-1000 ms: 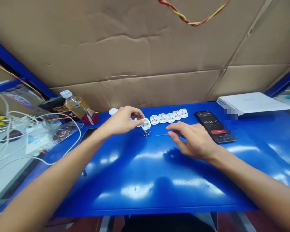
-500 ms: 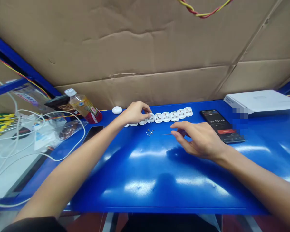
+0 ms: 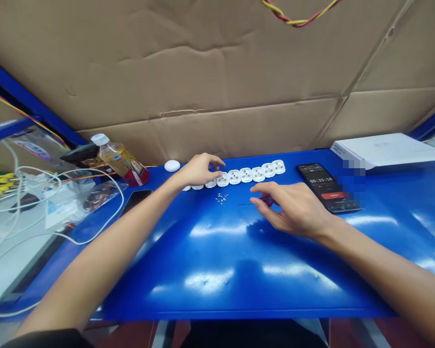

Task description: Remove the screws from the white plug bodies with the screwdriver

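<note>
Screwdriver (image 3: 267, 199) in right grip (image 3: 293, 208), tip leftward, long axis nearly parallel to table's front edge (image 3: 253, 313), left grip (image 3: 201, 169) loosely parted

A white-capped clear plastic bottle (image 3: 125, 163) stands near thin white looping cables (image 3: 80, 243) — at right, a black rectangular smartphone (image 3: 321, 182) lies near a flat white box (image 3: 387, 151).

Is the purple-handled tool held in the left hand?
No, the right hand holds the purple-handled tool, while the left hand is at the row of white pieces.
</note>
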A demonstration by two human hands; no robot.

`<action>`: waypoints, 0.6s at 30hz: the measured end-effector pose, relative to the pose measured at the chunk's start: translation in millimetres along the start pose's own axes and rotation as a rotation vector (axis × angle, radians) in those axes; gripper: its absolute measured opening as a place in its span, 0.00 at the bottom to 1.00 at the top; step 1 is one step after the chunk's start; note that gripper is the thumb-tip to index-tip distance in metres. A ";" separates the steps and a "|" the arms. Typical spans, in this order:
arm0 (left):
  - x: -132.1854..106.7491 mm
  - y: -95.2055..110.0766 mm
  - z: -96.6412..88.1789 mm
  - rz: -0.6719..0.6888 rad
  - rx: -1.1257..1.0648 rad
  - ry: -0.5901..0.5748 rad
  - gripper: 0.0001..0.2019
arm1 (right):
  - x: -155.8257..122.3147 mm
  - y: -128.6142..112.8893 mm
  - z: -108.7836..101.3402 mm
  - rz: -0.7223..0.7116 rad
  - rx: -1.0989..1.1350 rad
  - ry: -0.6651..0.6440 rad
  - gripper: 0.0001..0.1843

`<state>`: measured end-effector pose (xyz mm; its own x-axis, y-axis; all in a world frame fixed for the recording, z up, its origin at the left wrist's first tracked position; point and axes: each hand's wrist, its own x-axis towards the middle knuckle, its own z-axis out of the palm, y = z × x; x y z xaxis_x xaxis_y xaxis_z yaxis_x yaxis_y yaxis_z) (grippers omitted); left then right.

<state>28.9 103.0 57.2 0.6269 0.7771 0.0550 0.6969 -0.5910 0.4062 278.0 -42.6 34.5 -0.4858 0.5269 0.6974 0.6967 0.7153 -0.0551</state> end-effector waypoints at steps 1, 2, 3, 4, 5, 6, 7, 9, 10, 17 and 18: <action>1.4 0.2 -0.2 0.006 0.001 0.026 0.19 | 0.0 0.0 0.1 -0.005 -0.003 0.004 0.10; 3.1 1.2 -0.3 0.019 -0.003 0.052 0.19 | 0.0 0.1 0.1 -0.010 -0.004 0.004 0.10; 5.2 3.1 -0.3 0.038 -0.013 0.068 0.19 | -0.1 0.2 0.0 -0.013 -0.005 0.003 0.10; 7.7 5.5 0.1 0.057 -0.027 0.070 0.19 | -0.1 0.5 -0.2 -0.016 -0.006 -0.002 0.10; 10.5 8.3 0.8 0.073 -0.041 0.059 0.18 | -0.2 0.8 -0.3 -0.016 -0.006 -0.014 0.10; 13.6 10.8 1.7 0.089 -0.051 0.031 0.18 | -0.3 1.2 -0.5 -0.016 -0.006 -0.032 0.10; 17.0 12.9 3.0 0.103 -0.055 -0.008 0.17 | -0.4 1.7 -0.6 -0.016 -0.004 -0.054 0.09; 24.2 14.4 5.8 0.126 -0.061 -0.096 0.13 | -0.7 2.9 -0.6 -0.018 0.001 -0.093 0.08; 27.8 13.7 6.9 0.136 -0.071 -0.129 0.12 | -0.8 3.4 -0.5 -0.024 -0.001 -0.105 0.08; 35.5 10.3 -12.1 0.148 -0.186 -0.120 0.13 | 1.3 1.8 -2.0 -0.050 -0.041 -0.155 0.11; 31.1 14.5 -18.7 0.133 -0.208 -0.087 0.13 | 2.0 1.5 -2.4 -0.042 -0.049 -0.168 0.12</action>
<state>52.0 122.7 81.9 0.7420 0.6689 0.0448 0.5260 -0.6224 0.5797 279.4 -41.6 37.5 -0.5933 0.5691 0.5692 0.6968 0.7172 0.0092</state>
